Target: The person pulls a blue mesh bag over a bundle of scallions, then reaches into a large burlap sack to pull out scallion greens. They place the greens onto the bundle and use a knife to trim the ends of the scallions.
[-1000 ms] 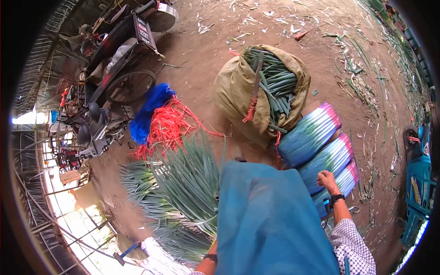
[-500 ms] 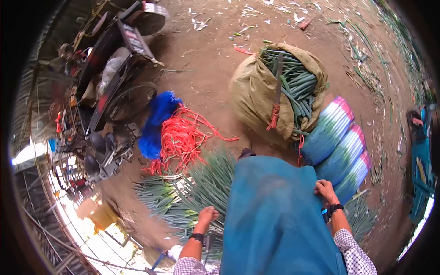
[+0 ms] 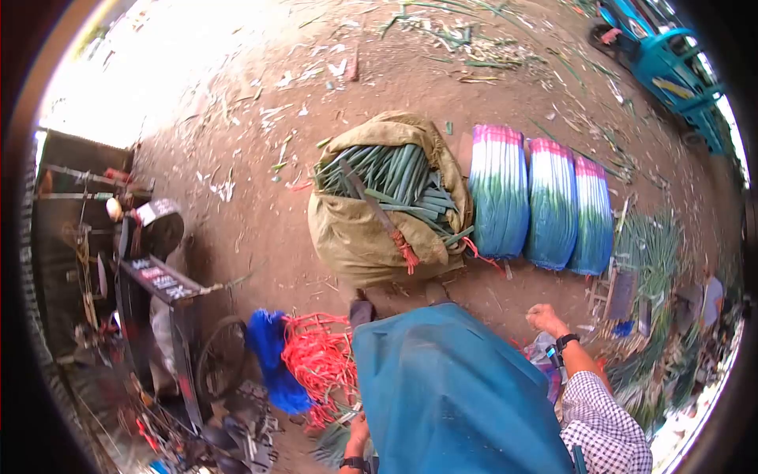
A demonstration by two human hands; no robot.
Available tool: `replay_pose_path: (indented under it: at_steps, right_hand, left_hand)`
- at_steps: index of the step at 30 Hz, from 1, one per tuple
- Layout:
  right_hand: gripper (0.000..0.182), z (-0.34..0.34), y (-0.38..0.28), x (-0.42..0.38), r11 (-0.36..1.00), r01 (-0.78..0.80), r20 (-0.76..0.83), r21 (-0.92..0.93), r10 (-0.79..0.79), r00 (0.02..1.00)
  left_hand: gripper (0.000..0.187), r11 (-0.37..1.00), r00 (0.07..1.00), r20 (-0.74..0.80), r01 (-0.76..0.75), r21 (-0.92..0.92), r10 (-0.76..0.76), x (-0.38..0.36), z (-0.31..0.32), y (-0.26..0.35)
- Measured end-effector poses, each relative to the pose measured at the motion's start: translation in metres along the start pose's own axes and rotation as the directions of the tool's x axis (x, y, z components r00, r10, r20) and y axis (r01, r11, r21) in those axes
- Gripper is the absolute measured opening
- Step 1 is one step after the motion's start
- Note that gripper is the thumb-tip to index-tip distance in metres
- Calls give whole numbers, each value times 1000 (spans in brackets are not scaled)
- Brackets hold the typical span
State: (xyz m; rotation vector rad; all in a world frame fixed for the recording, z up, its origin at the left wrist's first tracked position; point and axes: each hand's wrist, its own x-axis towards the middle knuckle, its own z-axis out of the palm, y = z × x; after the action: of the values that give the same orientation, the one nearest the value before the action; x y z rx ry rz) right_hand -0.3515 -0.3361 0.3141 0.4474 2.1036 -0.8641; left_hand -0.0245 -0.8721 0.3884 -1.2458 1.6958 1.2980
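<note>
- While the right hand [image 3: 545, 318] hangs over the bare ground [image 3: 489, 304], its fingers are curled inward, loosely closed; whether something small is inside them cannot be told.
- The left hand [image 3: 358, 429] is low at the left edge of the blue apron [image 3: 454, 387], partly hidden, near some green leaves [image 3: 335, 444]; its grip cannot be told.
- Green stalks [image 3: 401, 175] fill the open mouth of the tan sack [image 3: 359, 237], ahead of the apron.
- A knife [image 3: 374, 207] with red strands around its handle lies slantwise over the sack's rim.
- Three wrapped bundles [image 3: 553, 205], pink and white at the far end and blue at the near end, lie side by side just right of the sack.
- Red strands [image 3: 318, 359] lie heaped beside blue netting [image 3: 276, 363], left of the apron.
- Compared with half a second earlier, the view has turned, bringing more of the ground right of the bundles into sight.
- The right hand, then at the apron's edge, is now apart from it; the left hand, then raised over leaves, is now lower, beside the apron.
</note>
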Motion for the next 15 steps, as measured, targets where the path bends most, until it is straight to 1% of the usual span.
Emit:
replay_pose_path:
  at_steps: [1,2,4,5,6,7,8,9,10,11,12,13,14,15]
  right_hand:
    - [25,5,11,1,999,-14,-7,-51,14,1000]
    - [25,10,18,15,967,59,30,-247,-54,998]
    - [29,27,-7,17,994,5,-63,-106,-11,998]
    - [29,35,-30,22,995,7,-95,-103,-17,995]
    - [30,49,-51,26,995,8,-126,-96,-21,992]
    - [30,66,-73,26,995,72,-182,-70,-84,980]
    - [29,85,-95,24,989,136,-232,-56,-146,962]
    - [29,98,-119,26,975,212,-274,-62,-220,936]
    - [30,115,-140,26,984,172,-220,41,-159,962]
    - [31,138,-159,27,981,126,-160,149,-102,982]
    - [31,163,-171,32,977,124,-137,172,-101,985]
    - [32,187,-182,38,974,131,-106,184,-113,988]
    - [31,207,-181,48,972,120,-78,201,-107,991]
    - [31,232,-178,57,968,108,-44,225,-100,994]
  left_hand:
    - [29,1000,1000,28,-12,-10,12,10,-17,-6]
    - [28,1000,998,56,-23,-21,25,19,-33,-11]
    - [30,999,995,98,26,21,-28,36,-69,-23]
    - [31,998,993,109,50,44,-54,51,-89,-19]
    - [30,996,989,142,22,84,-34,69,-113,-21]
    - [30,992,985,175,-9,122,-13,87,-136,-22]
    - [29,997,979,206,-19,70,4,120,-164,-63]
    - [29,1000,973,228,-23,-1,23,141,-184,-78]
    - [21,1000,983,180,-16,-7,17,158,-201,-57]
    - [19,1000,972,236,7,-18,-3,184,-232,-39]
    - [18,999,956,292,34,-15,-28,206,-261,-20]
    - [18,999,984,173,-44,18,40,200,-265,46]
    - [20,996,992,122,-39,75,30,224,-275,61]
    - [20,995,996,83,-34,90,27,235,-286,50]
